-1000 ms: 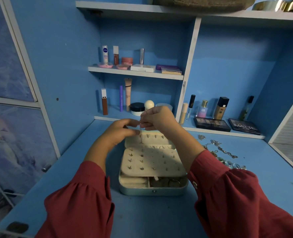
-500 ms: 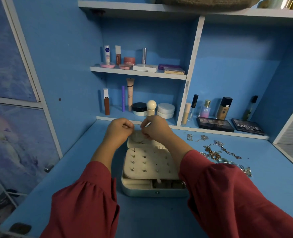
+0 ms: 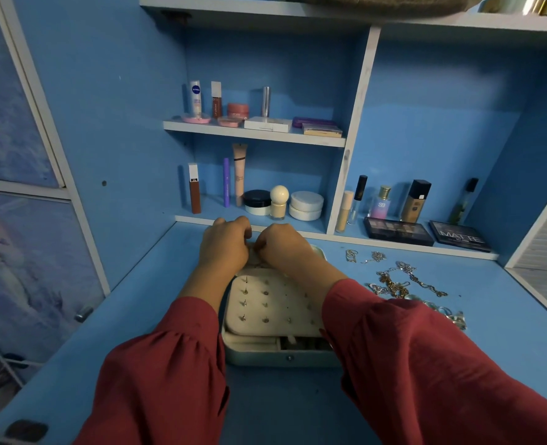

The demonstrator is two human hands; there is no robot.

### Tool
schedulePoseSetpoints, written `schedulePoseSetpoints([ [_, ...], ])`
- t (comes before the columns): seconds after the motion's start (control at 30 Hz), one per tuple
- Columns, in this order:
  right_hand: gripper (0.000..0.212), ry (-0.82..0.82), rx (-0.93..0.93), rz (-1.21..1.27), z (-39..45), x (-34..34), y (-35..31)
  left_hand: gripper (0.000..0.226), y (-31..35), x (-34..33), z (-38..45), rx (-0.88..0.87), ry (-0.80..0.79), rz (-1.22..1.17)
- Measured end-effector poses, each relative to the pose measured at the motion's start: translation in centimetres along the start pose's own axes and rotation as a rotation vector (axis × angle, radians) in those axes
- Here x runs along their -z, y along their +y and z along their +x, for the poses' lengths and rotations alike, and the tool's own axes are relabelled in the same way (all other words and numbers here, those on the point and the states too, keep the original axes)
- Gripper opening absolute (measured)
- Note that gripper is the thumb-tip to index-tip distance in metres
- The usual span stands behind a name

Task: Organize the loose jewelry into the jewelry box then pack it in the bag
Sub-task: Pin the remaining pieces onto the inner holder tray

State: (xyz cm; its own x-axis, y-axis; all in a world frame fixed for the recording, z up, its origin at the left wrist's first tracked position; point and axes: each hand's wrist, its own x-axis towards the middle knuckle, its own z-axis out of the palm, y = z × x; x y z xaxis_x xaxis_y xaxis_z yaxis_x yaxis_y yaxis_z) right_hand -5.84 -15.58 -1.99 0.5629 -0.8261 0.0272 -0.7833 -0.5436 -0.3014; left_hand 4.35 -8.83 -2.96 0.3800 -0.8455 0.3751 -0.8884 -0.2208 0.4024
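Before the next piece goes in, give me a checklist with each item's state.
1. Jewelry box open, stud panel exposed: ok.
2. Left hand and right hand over the box's far section: ok.
3. What the curled fingers hold: cannot tell.
4. Free holes on the panel's right side: ok.
5. Loose jewelry all boxed: not ok, a pile lies on the desk to the right.
6. Bag in view: not ok.
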Motion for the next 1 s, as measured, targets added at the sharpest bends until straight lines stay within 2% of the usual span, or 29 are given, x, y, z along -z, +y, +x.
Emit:
schedulePoseSetpoints([
  [0.3,0.021,-0.054,-0.003,-0.052,0.3,0.0,-0.2,0.022,0.5,0.9,-0.4,-0.028,-0.061,0.12],
  [0.53,0.028,-0.068,-0.015,-0.074,0.5,0.5,-0.3,0.019,0.2,0.5,-0.4,-0.052,0.024,0.026],
  [0.77,0.026,-0.072,-0.025,-0.159,0.0,0.4,-0.8,0.018,0.4,0.5,-0.5,-0.066,0.039,0.072],
  [1.0,0.03,-0.111,0.041,-0.199,-0.6,0.7,-0.7,0.018,0.7,0.8,-0.7,-0.052,-0.032,0.124],
])
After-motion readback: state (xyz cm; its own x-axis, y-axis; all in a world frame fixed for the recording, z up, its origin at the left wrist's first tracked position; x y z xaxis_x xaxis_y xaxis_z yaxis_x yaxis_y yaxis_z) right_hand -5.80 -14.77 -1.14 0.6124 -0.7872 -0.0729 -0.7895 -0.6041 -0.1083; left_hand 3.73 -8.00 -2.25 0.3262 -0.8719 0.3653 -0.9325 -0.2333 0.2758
